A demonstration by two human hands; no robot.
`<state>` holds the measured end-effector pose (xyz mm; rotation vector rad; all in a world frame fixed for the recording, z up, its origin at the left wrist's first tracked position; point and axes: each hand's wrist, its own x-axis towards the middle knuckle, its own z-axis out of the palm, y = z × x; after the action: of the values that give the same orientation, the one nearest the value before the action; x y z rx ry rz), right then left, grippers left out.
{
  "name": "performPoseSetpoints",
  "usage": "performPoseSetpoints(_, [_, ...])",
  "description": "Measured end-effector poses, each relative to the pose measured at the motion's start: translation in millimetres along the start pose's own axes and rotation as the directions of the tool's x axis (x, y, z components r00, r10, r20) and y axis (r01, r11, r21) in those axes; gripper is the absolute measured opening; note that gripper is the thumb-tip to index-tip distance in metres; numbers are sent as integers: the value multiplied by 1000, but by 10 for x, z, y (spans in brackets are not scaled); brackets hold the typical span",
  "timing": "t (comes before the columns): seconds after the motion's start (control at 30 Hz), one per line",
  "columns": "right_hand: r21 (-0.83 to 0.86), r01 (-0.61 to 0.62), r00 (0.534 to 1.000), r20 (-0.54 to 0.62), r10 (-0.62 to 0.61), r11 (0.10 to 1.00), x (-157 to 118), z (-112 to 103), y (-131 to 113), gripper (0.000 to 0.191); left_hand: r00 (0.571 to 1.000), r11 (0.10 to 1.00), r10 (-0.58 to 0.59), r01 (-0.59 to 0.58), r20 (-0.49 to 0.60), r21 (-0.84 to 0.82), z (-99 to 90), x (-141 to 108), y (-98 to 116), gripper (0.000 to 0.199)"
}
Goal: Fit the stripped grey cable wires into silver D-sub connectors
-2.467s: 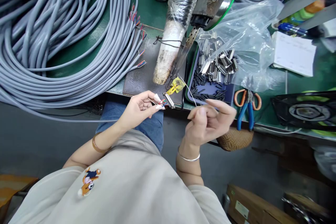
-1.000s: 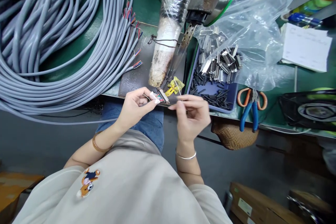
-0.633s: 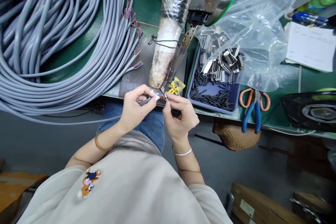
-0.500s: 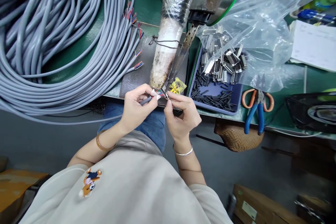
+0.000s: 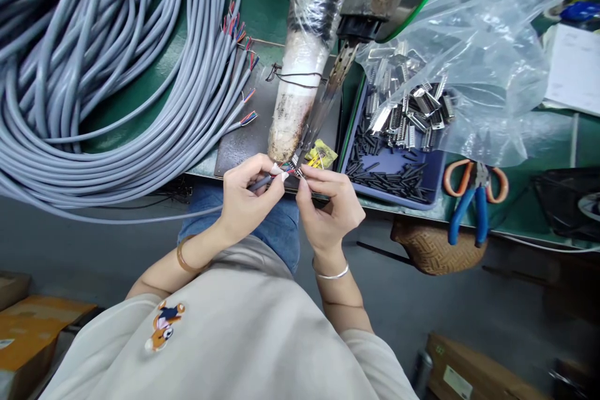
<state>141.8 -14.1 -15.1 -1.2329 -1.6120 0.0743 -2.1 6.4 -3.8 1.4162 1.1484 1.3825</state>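
Observation:
My left hand (image 5: 246, 197), with white covers on its thumb and index fingertips, is closed around the end of a grey cable (image 5: 260, 184). Thin coloured wires (image 5: 289, 170) fan out of that end toward a small metal connector (image 5: 296, 165). My right hand (image 5: 330, 206) pinches at the connector's right side; what lies between its fingertips is too small to make out. A soldering iron (image 5: 335, 78) slants down from above, its tip by the connector and partly hidden among the fingers. Just behind my right fingers lies a yellow sponge (image 5: 322, 155).
A white-ended duct (image 5: 300, 69) hangs beside the iron. Many grey cables (image 5: 140, 169) with stripped ends cover the left. At right, a blue tray (image 5: 403, 199) holds connectors and black sleeves under a plastic bag (image 5: 501, 69). Pliers (image 5: 469, 203) overhang the table edge.
The view has shifted slightly, so the things at right appear farther right. Both hands stay at the connector in nearly the same pose, with small finger movements only.

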Motion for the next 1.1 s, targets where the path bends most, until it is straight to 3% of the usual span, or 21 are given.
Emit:
performPoseSetpoints(0.53, [22, -3, 1000, -10, 3, 1000, 32, -14, -9, 18, 999, 1000, -24, 23, -26, -4, 15, 7, 50, 14])
performPoseSetpoints(0.77, [-2, 12, 1000, -6, -12, 1000, 62, -23, -20, 20, 999, 999, 27, -29, -46, -30, 35, 3, 51, 14])
performPoseSetpoints(1.1, [-78, 116, 993, 40, -113, 990, 22, -54, 2, 19, 999, 999, -31, 31, -31, 11, 12, -21, 53, 14])
